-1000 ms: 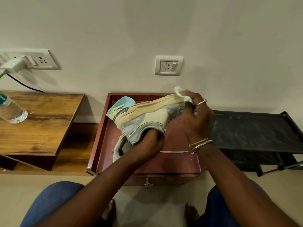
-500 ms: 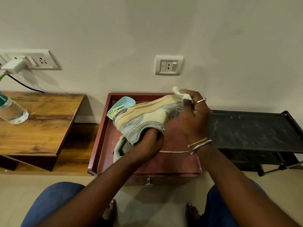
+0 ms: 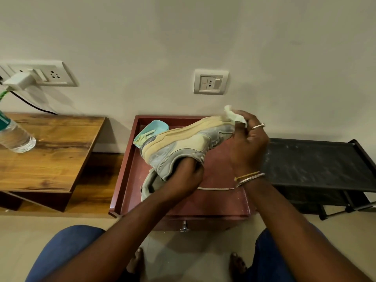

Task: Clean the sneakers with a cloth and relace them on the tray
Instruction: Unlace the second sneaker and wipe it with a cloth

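Muted greys and cream over deep red.
The sneaker (image 3: 183, 143) is pale grey-blue with a cream sole; the cloth (image 3: 234, 117) is whitish-green, the tray (image 3: 126, 169) maroon, the bowl (image 3: 156, 127) turquoise, the lace (image 3: 215, 188) off-white, the counter (image 3: 53, 151) brown wood grain, the rack (image 3: 315, 165) black with pale dusty streaks.

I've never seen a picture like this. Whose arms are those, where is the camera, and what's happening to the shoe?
There is no machine: the grips are a person's two bare hands. The camera sits on their head, looking down, so the arms reach in from below. The left grip holds a sneaker by its opening, above a reddish tray. The right grip pinches a small cloth against the sneaker's toe end. On the tray lie a loose shoelace and a light blue dish. A water bottle sits on the wooden table at the left.
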